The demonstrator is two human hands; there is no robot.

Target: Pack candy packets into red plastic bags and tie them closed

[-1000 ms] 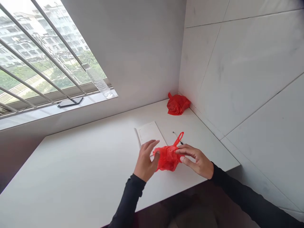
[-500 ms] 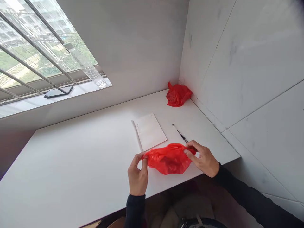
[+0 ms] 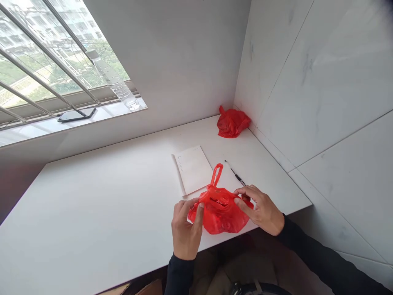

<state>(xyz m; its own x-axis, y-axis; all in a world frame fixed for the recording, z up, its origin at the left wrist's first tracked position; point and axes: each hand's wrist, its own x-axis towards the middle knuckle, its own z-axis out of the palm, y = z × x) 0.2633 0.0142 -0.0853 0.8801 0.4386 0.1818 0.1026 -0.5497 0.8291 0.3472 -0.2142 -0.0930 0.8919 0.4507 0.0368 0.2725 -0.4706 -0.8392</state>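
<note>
A red plastic bag (image 3: 225,217) rests near the table's front edge, with one handle loop standing up at its far side. My left hand (image 3: 187,225) pinches the bag's left rim between thumb and fingers. On the other side, my right hand (image 3: 259,209) grips the right rim the same way. The bag's mouth shows a narrow gap between the hands; what lies inside cannot be made out. Just beyond the bag lies an open notebook (image 3: 195,170) with a white page. A black-and-clear pen (image 3: 236,174) lies right of it, its near end close to my right hand.
A second red plastic bag (image 3: 233,123) sits bunched in the far corner of the white table (image 3: 107,205). On the window sill, a clear bottle (image 3: 118,86) stands and a phone (image 3: 76,115) lies flat. A tiled wall (image 3: 331,102) bounds the right side.
My hands have come slightly closer together, the left one moving right. The bag's rim is no longer stretched wide; a handle loop now stands up and the bag hangs fuller.
</note>
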